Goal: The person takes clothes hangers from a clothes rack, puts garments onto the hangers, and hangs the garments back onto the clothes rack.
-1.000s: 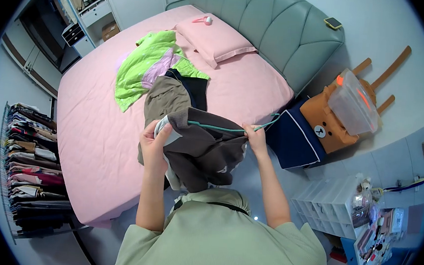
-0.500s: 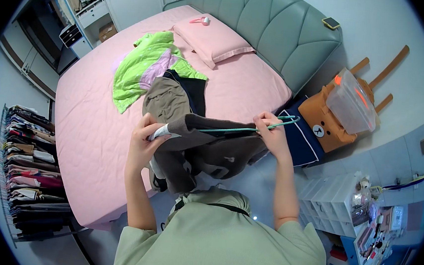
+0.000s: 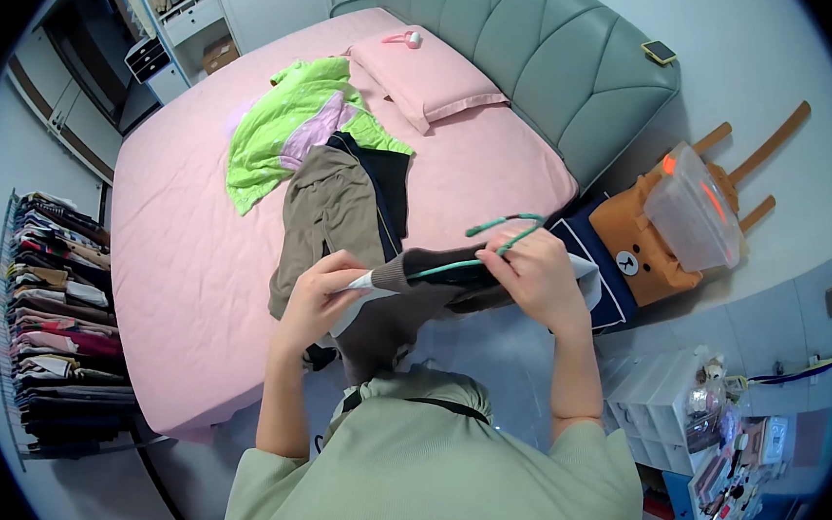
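A dark brown garment with a ribbed edge hangs in front of me, white cloth showing at its edge. My left hand is closed, pinching the ribbed edge at its left end. On the other side, my right hand is closed around a green clothes hanger. The hanger's hook end sticks up above that hand, while its lower bar runs left into the garment's opening. The rest of the hanger is hidden by cloth. Olive-brown trousers lie on the bed just beyond my left hand.
The pink bed carries a lime-green and lilac garment, dark clothing and a pillow. A clothes rack stands left. On the right are a bear-face bag, a clear plastic box and white drawers.
The hanger's hook end now points up and left above my right hand instead of out to the right. Both hands moved closer together, and the garment's edge shifted right.
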`<state>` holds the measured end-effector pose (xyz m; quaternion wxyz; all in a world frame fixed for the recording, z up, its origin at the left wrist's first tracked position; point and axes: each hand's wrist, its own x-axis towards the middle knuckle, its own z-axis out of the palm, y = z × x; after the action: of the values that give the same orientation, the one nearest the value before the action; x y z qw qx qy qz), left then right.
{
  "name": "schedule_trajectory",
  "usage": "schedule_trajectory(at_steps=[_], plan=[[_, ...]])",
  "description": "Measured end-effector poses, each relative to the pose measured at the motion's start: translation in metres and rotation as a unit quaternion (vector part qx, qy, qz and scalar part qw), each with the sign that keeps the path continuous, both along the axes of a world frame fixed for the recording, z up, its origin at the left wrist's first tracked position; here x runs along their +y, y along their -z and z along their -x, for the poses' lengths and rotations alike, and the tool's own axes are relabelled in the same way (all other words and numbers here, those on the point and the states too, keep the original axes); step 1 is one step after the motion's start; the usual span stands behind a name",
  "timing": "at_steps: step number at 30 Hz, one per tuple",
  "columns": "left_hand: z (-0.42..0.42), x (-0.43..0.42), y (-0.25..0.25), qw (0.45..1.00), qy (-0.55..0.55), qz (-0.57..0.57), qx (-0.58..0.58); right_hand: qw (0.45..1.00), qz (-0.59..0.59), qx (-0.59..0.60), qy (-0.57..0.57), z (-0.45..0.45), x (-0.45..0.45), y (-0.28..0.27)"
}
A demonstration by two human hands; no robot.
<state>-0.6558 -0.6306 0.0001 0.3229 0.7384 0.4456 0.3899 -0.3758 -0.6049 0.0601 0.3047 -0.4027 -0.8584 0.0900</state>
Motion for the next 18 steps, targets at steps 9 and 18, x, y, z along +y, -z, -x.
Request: schedule_trajectory(at_steps=[9, 18], plan=[[-0.005, -0.001, -0.009, 0.997, -0.050, 0.006, 0.054, 0.985, 0.113, 0.123, 0.031, -0.011, 0.011, 0.017], [-0.046, -0.012, 0.000, 0.970, -0.107, -0.131, 0.172, 0.986, 0.100, 0.114, -0.063, 0.002, 0.012, 0.013]])
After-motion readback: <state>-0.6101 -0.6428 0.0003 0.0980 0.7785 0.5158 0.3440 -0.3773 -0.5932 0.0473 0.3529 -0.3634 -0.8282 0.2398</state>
